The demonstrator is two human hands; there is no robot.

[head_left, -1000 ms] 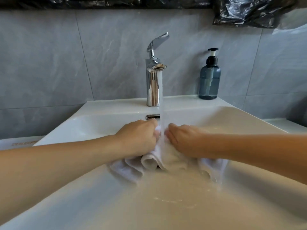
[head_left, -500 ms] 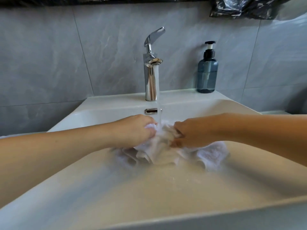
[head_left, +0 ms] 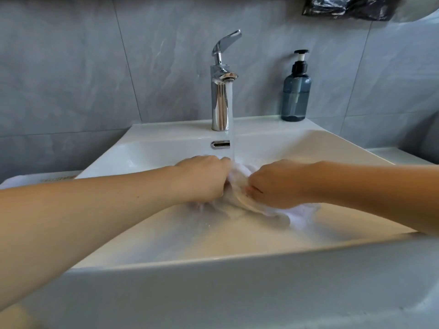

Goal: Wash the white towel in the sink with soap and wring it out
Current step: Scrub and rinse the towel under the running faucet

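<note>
The wet white towel (head_left: 240, 186) lies bunched in the white sink (head_left: 166, 143), right under the running stream from the chrome tap (head_left: 221, 100). My left hand (head_left: 202, 179) grips the towel's left part with curled fingers. My right hand (head_left: 278, 184) grips its right part, knuckles up. The two hands sit close together with a fold of cloth between them. A loose end of the towel (head_left: 301, 213) trails out to the right beneath my right wrist. Much of the cloth is hidden under both hands.
A blue pump soap bottle (head_left: 295, 93) stands on the sink's back ledge, right of the tap. The tap lever is tilted up. Grey tiles form the wall behind. A black plastic bag (head_left: 346, 8) hangs at the top right.
Both hands have kept rubbing the towel under the stream, and its folds have shifted between them. The camera has moved back, so the sink's front rim now shows.
</note>
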